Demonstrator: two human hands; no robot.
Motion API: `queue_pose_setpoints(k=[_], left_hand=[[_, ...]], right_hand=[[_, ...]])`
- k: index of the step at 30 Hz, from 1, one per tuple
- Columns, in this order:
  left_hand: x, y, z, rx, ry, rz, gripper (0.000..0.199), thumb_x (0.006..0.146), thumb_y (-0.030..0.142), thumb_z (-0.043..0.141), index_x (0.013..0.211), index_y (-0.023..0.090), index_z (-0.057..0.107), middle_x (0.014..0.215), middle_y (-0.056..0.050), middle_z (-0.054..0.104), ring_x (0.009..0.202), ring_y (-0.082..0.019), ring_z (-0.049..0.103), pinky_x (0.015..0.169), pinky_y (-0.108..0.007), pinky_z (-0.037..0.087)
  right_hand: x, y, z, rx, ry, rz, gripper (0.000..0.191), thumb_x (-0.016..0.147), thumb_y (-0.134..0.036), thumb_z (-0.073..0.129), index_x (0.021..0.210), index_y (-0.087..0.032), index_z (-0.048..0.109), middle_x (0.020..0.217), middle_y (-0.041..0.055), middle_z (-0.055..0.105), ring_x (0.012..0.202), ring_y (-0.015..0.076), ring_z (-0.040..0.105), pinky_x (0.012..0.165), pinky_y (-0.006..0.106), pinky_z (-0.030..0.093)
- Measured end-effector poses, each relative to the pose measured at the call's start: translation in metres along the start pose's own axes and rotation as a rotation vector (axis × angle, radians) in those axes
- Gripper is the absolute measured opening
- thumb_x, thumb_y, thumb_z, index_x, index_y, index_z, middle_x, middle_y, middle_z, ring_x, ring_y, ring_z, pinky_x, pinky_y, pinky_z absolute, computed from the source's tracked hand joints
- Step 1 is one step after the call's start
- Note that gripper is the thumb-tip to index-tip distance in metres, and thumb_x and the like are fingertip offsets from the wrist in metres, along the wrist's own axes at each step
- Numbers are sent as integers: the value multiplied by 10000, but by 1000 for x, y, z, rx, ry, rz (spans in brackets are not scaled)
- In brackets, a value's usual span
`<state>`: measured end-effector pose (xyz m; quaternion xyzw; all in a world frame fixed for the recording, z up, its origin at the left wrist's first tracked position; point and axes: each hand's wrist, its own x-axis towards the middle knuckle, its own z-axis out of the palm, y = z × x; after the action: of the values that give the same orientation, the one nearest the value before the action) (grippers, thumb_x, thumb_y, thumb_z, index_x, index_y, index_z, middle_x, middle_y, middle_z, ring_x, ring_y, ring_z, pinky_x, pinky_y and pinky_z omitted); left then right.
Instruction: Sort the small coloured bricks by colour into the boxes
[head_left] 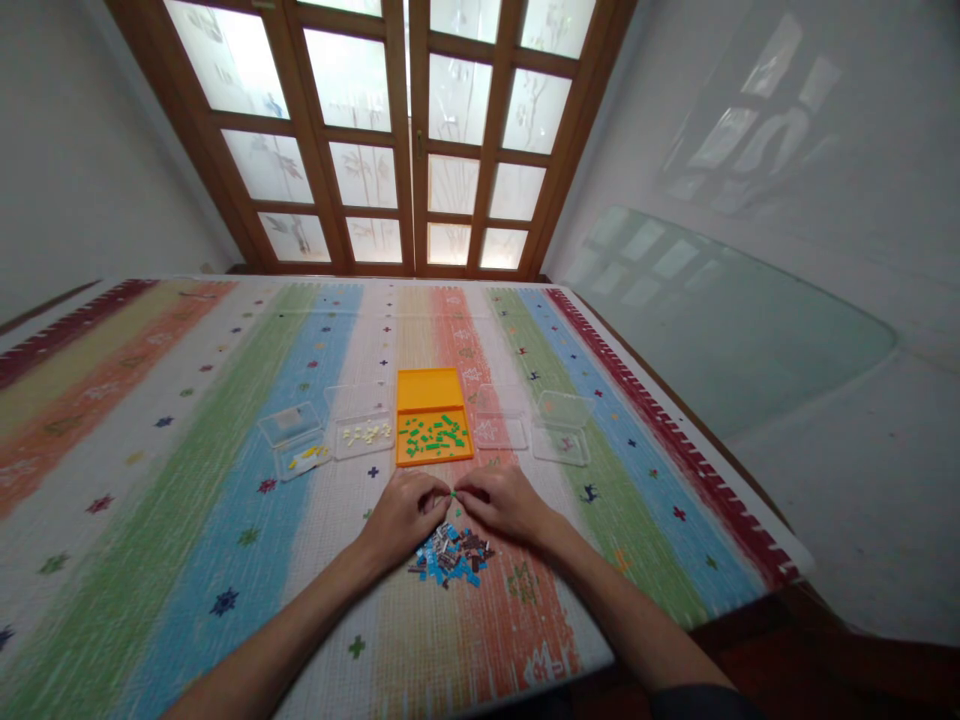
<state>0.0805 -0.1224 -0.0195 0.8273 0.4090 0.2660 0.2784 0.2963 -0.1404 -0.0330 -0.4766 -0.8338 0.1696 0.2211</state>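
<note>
Wood-and-glass doors (405,140) are filling the back, light coming through the panes. Striped cloth (150,400) is covering the table in front of them. Two bare forearms are reaching in from the near side. Left hand (412,510) is pinching, thumb against forefinger, other fingers curling in; right hand (506,500) is mirroring it, the two sets of tips nearly meeting. Orange box (427,388) is lying open just beyond the hands, lid folding back to the far side, green bits (448,421) spreading over its near half. Two see-through boxes are flanking it per side, lids open: outer left box (279,462) is holding yellow bits (321,452), inner left box (364,452) cream bits (366,433); inner right box (501,432) and outer right box (561,442) are continuing the row. Pile (450,555) is sitting on the cloth, near side of the fingertips, mixing blue, brown and grey. Loose green bit (458,513) is lying between pile and fingertips. Green piece (453,493) is sitting between the fingertips, both hands gripping it (too tiny to read its shape).
</note>
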Motion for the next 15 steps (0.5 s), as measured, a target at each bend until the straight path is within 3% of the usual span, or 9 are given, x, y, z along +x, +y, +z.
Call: queue_pose_setpoints(k=[6,15], left_hand=[[-1,-1,0,2,-10,16,114,871,200,649,853,173,758,720,-30,713,705,-184,623,787,-331,468],[0,0,-1,0,-8,25,136,888,224,639,851,173,760,724,-36,720,703,-183,618,781,-331,466]], right_hand=[[-1,-3,-3,18,19,24,89,867,-204,669,889,-176,751,771,44,760,676,157,666,642,248,431],[-1,-3,-3,39,17,45,153,940,-283,639,896,-180,743,772,42,761,684,151,666,645,247,421]])
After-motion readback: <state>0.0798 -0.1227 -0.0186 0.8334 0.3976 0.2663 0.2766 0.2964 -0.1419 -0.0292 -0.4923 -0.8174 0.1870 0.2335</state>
